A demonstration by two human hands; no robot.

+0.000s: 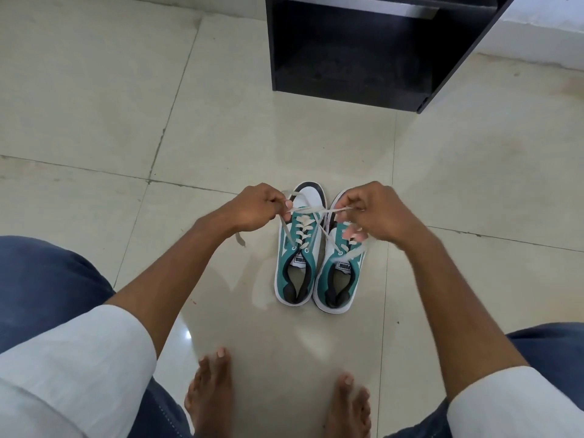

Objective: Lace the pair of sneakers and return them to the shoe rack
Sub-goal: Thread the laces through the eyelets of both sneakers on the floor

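Observation:
Two teal and white sneakers stand side by side on the tiled floor, toes pointing away from me. The left sneaker (297,263) is laced with a cream lace (305,221) up its eyelets. My left hand (252,208) pinches one end of that lace, pulled out to the left. My right hand (369,213) pinches the other end, held above the right sneaker (339,279). The two lace ends cross between my hands above the shoes. My right hand covers the front of the right sneaker.
A black shoe rack (347,55) stands open on the floor just beyond the sneakers. My bare feet (208,396) rest on the tiles near the bottom edge, with my knees at both sides. Pale floor tiles (94,105) spread to the left.

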